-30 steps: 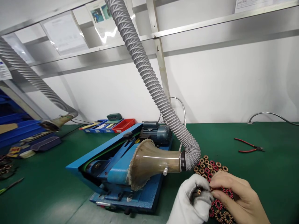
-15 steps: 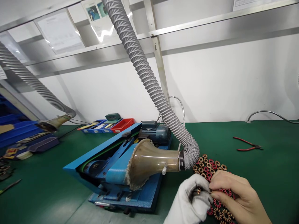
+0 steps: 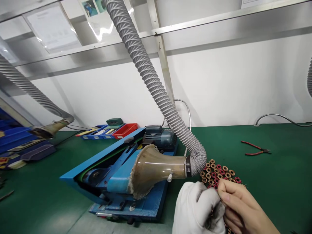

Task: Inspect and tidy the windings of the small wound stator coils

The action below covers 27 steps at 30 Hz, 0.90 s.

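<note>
In a white, grey-smudged glove, my left hand is curled closed at the lower right. A trace of copper shows in its fold, so it seems to hold a small copper-wound stator, mostly hidden. My bare right hand touches the glove, thumb and forefinger pinched together; what lies between them is too small to make out. Behind and beneath both hands spreads a cluster of small round wound stators, some red and some tan, partly covered by the fingers.
Left of my hands stands a blue belt sander with a motor. Its brownish suction hood joins a grey ribbed hose. Red-handled pliers lie on the green mat at right. Blue and red bins sit behind.
My left glove has rolled over, so the copper piece inside it is now mostly hidden. My right hand stays pinched against it. The view has shifted slightly.
</note>
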### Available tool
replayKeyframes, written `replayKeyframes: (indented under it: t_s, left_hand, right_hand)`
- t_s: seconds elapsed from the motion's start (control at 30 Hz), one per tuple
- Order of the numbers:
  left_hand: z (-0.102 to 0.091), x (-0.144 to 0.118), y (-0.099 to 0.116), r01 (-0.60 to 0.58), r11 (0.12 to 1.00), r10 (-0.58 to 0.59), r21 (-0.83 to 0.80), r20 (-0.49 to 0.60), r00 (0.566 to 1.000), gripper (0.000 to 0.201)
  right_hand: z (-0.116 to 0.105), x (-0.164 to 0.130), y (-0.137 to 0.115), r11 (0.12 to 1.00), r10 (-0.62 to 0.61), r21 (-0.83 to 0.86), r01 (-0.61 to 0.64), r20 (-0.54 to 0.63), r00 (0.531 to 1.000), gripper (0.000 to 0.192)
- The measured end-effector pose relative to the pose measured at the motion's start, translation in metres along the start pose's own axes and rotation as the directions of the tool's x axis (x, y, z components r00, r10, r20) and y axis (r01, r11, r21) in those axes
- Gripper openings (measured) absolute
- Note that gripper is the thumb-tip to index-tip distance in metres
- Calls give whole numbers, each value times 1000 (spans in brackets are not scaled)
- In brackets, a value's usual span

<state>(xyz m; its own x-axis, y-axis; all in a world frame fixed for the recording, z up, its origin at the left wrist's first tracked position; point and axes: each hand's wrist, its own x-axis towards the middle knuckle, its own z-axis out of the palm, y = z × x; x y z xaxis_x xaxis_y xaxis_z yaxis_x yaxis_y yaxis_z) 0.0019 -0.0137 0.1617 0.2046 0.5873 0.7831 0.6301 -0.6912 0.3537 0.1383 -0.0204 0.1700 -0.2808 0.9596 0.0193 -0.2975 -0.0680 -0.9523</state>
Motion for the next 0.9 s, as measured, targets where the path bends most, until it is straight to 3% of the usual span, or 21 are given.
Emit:
replayKeyframes:
  t_s: [0.03, 0.07, 0.1, 0.17, 0.23, 0.3, 0.37, 0.43, 0.57, 0.7, 0.77, 0.83, 0.9]
  left_hand:
    - [-1, 0, 1, 13, 1000, -13, -16, -9, 1000, 16]
    - [-1, -1, 3, 46, 997, -47, -67, -21, 999, 17]
    - [-2, -1, 4, 96, 985, -102, -141, -32, 994, 17]
    - [-4, 0, 5, 237, 916, -249, -325, 7, 969, 16]
    - [-6, 3, 4, 421, 760, -386, -495, 178, 905, 11]
    - [-7, 7, 2, 609, 527, -451, -593, 412, 792, 5]
    - [-7, 12, -1, 722, 320, -458, -613, 567, 685, 7]
    - [-6, 14, -4, 758, 207, -444, -619, 631, 636, 13]
    - [-5, 13, -6, 777, 115, -397, -619, 688, 608, 21]
    - [-5, 12, -7, 787, 81, -348, -612, 723, 597, 21]
    - [-4, 11, -7, 786, 131, -332, -604, 721, 609, 15]
    - [-2, 8, -7, 730, 313, -350, -607, 641, 683, 5]
    - [1, 5, -5, 549, 617, -337, -563, 441, 832, 9]
  right_hand:
    - [0, 1, -1, 985, 88, 140, -96, 64, 994, 53]
    - [-1, 1, -3, 972, 97, 205, -114, 90, 991, 54]
    - [-3, 1, -4, 979, 45, 194, -57, 62, 997, 54]
    - [-7, 0, -6, 989, -148, -40, 145, -86, 985, 48]
    - [-12, -2, -5, 882, -357, -376, 285, -138, 924, 31]
    - [-16, -3, -5, 735, -448, -579, 354, -22, 894, 8]
    - [-18, -1, -5, 649, -483, -611, 453, 129, 866, 18]
    - [-17, 2, -7, 590, -554, -584, 557, 208, 806, 29]
    - [-14, 9, -9, 489, -683, -533, 691, 259, 683, 23]
    - [-17, 7, -8, 398, -693, -580, 710, 317, 648, 15]
    - [-20, 4, -7, 292, -669, -666, 686, 370, 645, 15]
    - [-20, -1, -7, 137, -647, -768, 626, 409, 644, 16]
    - [-17, -6, -8, 42, -650, -834, 550, 396, 649, 19]
